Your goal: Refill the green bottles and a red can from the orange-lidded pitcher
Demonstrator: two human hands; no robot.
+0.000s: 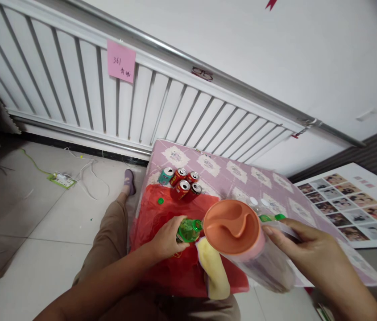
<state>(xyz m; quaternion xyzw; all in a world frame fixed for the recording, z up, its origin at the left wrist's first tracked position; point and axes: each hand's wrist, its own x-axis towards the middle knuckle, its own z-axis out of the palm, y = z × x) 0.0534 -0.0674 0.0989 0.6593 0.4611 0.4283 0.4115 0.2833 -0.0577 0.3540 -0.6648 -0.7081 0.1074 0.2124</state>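
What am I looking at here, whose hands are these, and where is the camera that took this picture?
There is no machine here: a person works with two bare hands, and the single camera sits on their head, looking forward and down. That is why you see their arms and knee from above.

The left hand grips a green bottle with its cap off. The right hand holds a clear plastic jug with an orange lid, tilted toward the bottle.

Both are over a small table with a pink patterned cover, partly under a red cloth. On it lie five opened drink cans, one teal and four red, a loose green cap and a yellow rag. Behind stands a white radiator bearing a pink note.
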